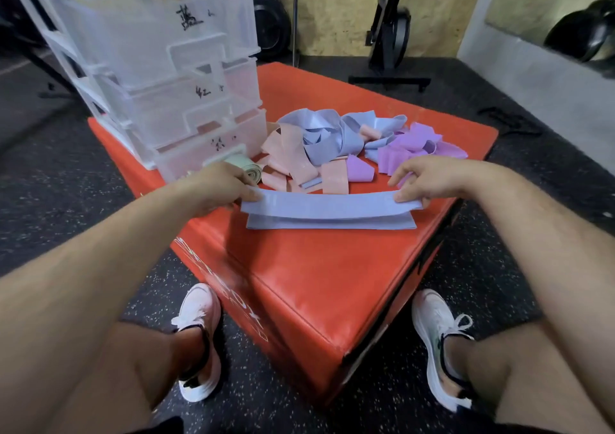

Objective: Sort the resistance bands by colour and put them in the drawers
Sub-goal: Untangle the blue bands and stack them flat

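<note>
1. A long blue band (329, 205) is held flat across the middle of the red box (326, 277), folded so that one layer lies on top of another.
2. The band's left end is pinched by the left hand (218, 184), with the thumb pressed on top and the fingers closed around the end.
3. The band's right end is pinched the same way by the right hand (429, 179), with the fingers closed on it.
4. The lower layer of the band is laid on the box top, and the upper layer is lifted a little above it.
5. At 12 o'clock from the held band, a messy pile of bands (332, 150) is seen on the box.
6. In the pile, pink bands (296, 157) are found on the left, more blue bands (322, 134) in the middle, and purple bands (416, 147) at the right.
7. A rolled green band (248, 167) is seen just beside the left hand, at 11 o'clock from the held band.
8. A clear plastic drawer tower (173, 77) is stood on the box at 10 o'clock, with black marks written on the drawer fronts.
9. Something pink can be seen through the bottom drawer (213, 147).
10. Two white shoes (199, 340) are planted on the dark speckled floor (66, 180), one at 7 o'clock and one at 5 o'clock of the box.
</note>
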Demonstrator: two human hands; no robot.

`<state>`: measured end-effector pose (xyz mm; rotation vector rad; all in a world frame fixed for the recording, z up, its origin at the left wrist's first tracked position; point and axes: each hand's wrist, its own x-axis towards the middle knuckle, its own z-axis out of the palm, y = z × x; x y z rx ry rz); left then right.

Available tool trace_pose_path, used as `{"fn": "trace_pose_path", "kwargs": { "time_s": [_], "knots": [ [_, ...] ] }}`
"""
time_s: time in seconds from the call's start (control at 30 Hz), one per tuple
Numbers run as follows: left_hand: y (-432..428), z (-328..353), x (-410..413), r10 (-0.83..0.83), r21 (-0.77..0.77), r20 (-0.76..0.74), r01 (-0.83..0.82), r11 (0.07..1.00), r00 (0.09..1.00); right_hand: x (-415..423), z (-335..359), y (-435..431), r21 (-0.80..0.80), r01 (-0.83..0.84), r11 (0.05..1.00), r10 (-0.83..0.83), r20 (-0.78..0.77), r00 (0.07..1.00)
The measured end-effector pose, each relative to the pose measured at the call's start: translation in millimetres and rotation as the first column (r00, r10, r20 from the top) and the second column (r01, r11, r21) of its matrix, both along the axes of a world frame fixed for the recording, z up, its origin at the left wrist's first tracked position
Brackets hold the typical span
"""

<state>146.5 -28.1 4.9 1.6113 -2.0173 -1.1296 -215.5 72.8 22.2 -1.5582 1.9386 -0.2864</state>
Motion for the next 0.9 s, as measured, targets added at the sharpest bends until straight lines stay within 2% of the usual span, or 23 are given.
{"fn": "trace_pose_path", "kwargs": {
  "time_s": [0.1, 0.23, 0.43, 0.57, 0.67, 0.9],
  "knots": [
    [1.5, -16.3, -1.5, -0.037, -0.056, 0.095, 0.043, 0.997, 0.995, 4.5, -13.6, 2.5, 0.063, -0.008, 0.998, 0.012, -0.070, 0.997],
    [0.9, -26.8, -6.4, -0.070, -0.110, 0.224, 0.096, 0.989, 0.972, 7.8, -26.7, 3.0, 0.041, -0.022, 0.999, 0.031, -0.215, 0.976],
    [-4.4, -30.0, -9.2, -0.099, -0.342, 0.465, 0.282, 0.896, 0.880, 5.8, -19.7, 10.1, 0.073, -0.041, 0.996, 0.057, -0.238, 0.970],
    [-1.3, -32.1, -12.1, -0.277, -0.380, 0.482, 0.483, 0.789, 0.831, 4.2, -15.8, 19.0, 0.102, -0.124, 0.987, 0.145, -0.239, 0.960],
    [7.8, -34.7, -16.3, -0.435, -0.301, 0.449, 0.591, 0.749, 0.780, 6.5, -17.5, 21.7, 0.060, -0.159, 0.985, 0.170, -0.278, 0.945],
    [5.0, -35.5, -17.4, -0.471, -0.275, 0.441, 0.615, 0.739, 0.764, 9.2, -22.8, 21.8, 0.050, -0.167, 0.985, 0.174, -0.323, 0.930]
  ]
}}
